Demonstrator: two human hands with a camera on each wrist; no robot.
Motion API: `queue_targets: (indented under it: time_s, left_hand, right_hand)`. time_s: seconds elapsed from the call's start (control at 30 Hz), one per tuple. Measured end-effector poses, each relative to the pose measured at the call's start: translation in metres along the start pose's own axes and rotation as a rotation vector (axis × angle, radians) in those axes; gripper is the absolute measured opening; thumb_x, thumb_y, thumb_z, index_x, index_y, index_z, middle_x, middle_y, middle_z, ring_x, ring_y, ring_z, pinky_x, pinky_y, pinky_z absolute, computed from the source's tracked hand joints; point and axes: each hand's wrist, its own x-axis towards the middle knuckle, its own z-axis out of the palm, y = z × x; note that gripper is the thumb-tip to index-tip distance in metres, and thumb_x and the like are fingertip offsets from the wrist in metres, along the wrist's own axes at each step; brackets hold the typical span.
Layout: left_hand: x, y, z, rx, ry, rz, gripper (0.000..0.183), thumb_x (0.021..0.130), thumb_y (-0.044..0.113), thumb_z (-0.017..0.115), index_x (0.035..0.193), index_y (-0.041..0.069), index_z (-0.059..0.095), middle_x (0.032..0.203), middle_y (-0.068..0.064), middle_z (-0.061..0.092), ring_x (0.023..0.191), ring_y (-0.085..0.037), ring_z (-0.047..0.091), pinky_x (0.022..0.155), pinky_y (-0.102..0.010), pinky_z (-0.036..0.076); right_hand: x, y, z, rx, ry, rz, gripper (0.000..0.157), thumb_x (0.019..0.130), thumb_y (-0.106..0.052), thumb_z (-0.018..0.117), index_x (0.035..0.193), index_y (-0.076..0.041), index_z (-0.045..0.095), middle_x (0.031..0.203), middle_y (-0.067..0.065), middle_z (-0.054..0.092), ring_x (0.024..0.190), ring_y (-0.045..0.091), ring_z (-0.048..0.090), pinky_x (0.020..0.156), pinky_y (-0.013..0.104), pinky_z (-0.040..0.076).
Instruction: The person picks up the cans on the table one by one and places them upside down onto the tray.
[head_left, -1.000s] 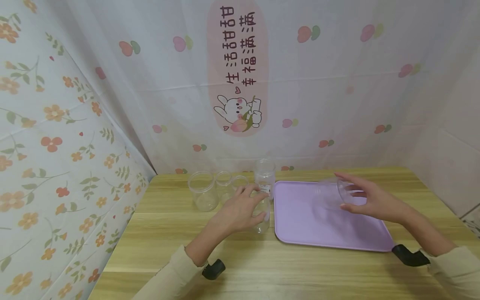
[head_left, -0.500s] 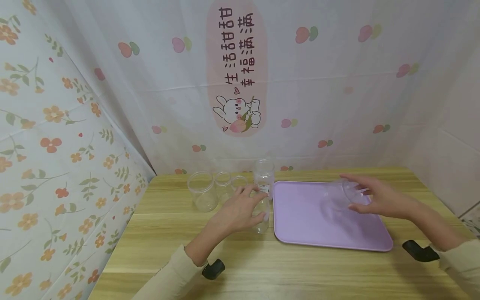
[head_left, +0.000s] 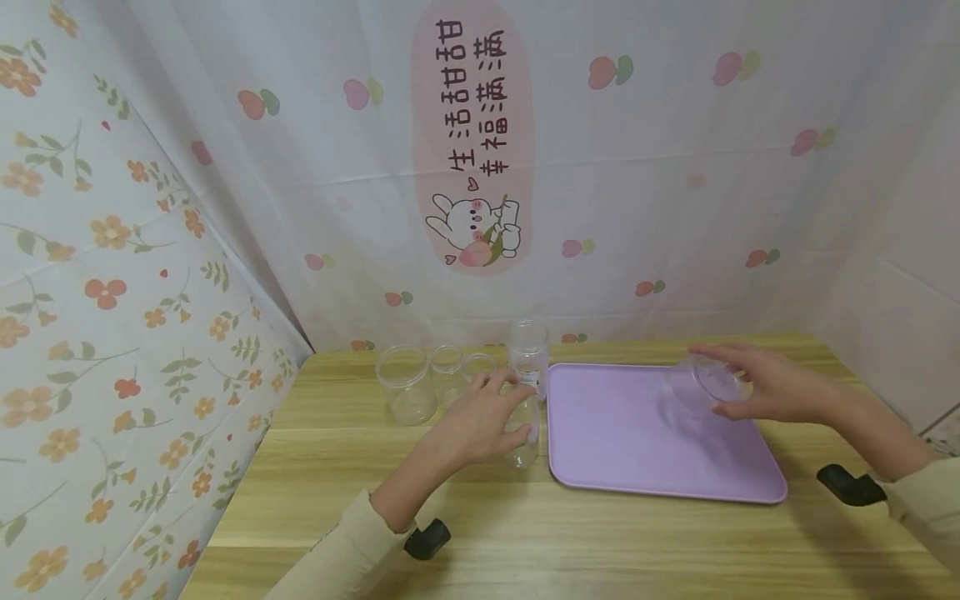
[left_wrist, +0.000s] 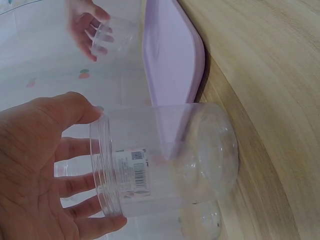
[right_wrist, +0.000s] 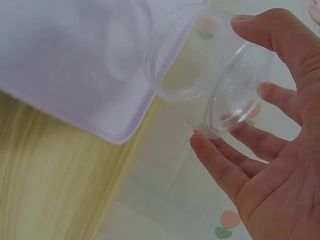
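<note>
Both cuffs are reaching in over the wood-grain desk's (head_left: 585,542) front edge. Left hand (head_left: 474,427) is gripping the rim of a labeled clear jar (left_wrist: 167,150), thumb one side, fingers the other; that jar is standing upright just beside the tray's left edge. Lilac tray (head_left: 637,454) is lying flat on the desk's right half. Right hand (head_left: 780,385) is gripping a second clear jar (head_left: 693,396) by one end, holding it tilted over the tray's back right corner; can't tell if it's touching the tray. Toward the desk's back edge, left of the tray, a wide jar (head_left: 411,393), two narrower jars (head_left: 448,383) and a tall jar (head_left: 528,360) are standing. Printed curtain (head_left: 637,192) is hanging behind.
</note>
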Motion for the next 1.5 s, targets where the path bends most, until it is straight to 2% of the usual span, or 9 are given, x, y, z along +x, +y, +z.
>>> queue_targets:
  time_s: [0.1,0.33,0.5,0.7,1.1,1.33,1.5]
  left_hand:
    - [-0.001,0.0,0.0,0.005,0.001,-0.001,0.047,0.1,0.036,0.062,0.144,0.02,0.056,0.142,-0.01,0.047,0.122,-0.033,0.048,0.088,-0.042,0.054]
    - [-0.001,0.0,-0.001,0.009,0.003,0.002,0.047,0.101,0.037,0.062,0.145,0.02,0.056,0.142,-0.009,0.047,0.123,-0.034,0.048,0.087,-0.042,0.055]
    - [-0.001,0.0,-0.001,0.007,-0.007,0.001,0.048,0.101,0.036,0.062,0.145,0.02,0.056,0.142,-0.009,0.046,0.124,-0.033,0.047,0.088,-0.041,0.054]
    - [-0.001,0.0,0.0,0.002,-0.006,-0.002,0.048,0.101,0.036,0.062,0.145,0.02,0.056,0.143,-0.009,0.046,0.123,-0.033,0.047,0.087,-0.04,0.054]
    - [-0.001,0.0,0.0,0.015,0.006,0.005,0.048,0.101,0.037,0.063,0.144,0.019,0.056,0.141,-0.009,0.047,0.123,-0.033,0.048,0.093,-0.041,0.052]
    - [-0.001,0.0,0.0,0.016,0.004,-0.01,0.048,0.1,0.037,0.063,0.145,0.02,0.056,0.142,-0.009,0.047,0.123,-0.033,0.047,0.089,-0.04,0.054]
    - [-0.001,0.001,0.0,0.012,0.015,-0.008,0.048,0.1,0.037,0.064,0.144,0.02,0.056,0.141,-0.008,0.047,0.122,-0.033,0.048,0.086,-0.039,0.055]
  right_hand:
    - [0.001,0.001,-0.003,-0.02,-0.029,0.008,0.079,0.078,-0.026,0.09,0.144,-0.004,0.052,0.131,0.025,0.056,0.109,0.04,0.061,0.077,0.053,0.058]
    - [0.006,0.007,-0.008,-0.11,-0.083,0.006,0.079,0.076,-0.029,0.091,0.141,-0.001,0.055,0.131,0.033,0.053,0.112,0.049,0.058,0.084,0.061,0.053]
    - [0.009,0.011,-0.01,-0.122,-0.083,-0.02,0.079,0.074,-0.027,0.092,0.139,0.001,0.056,0.127,0.033,0.056,0.111,0.05,0.058,0.084,0.062,0.053]
    - [0.01,0.013,-0.011,-0.122,-0.104,0.009,0.079,0.073,-0.027,0.092,0.139,0.0,0.057,0.128,0.035,0.055,0.111,0.051,0.058,0.085,0.063,0.052]
    - [0.014,0.026,-0.01,-0.08,-0.116,0.002,0.08,0.071,-0.024,0.091,0.138,0.004,0.057,0.126,0.031,0.059,0.109,0.046,0.061,0.083,0.058,0.053]
    - [0.02,0.032,-0.006,-0.068,-0.172,0.041,0.081,0.07,-0.024,0.09,0.138,0.005,0.057,0.124,0.027,0.061,0.107,0.04,0.061,0.082,0.052,0.054]
    - [0.023,0.033,-0.003,-0.051,-0.186,0.037,0.079,0.068,-0.02,0.088,0.136,0.007,0.059,0.124,0.024,0.064,0.109,0.039,0.061,0.083,0.049,0.054]
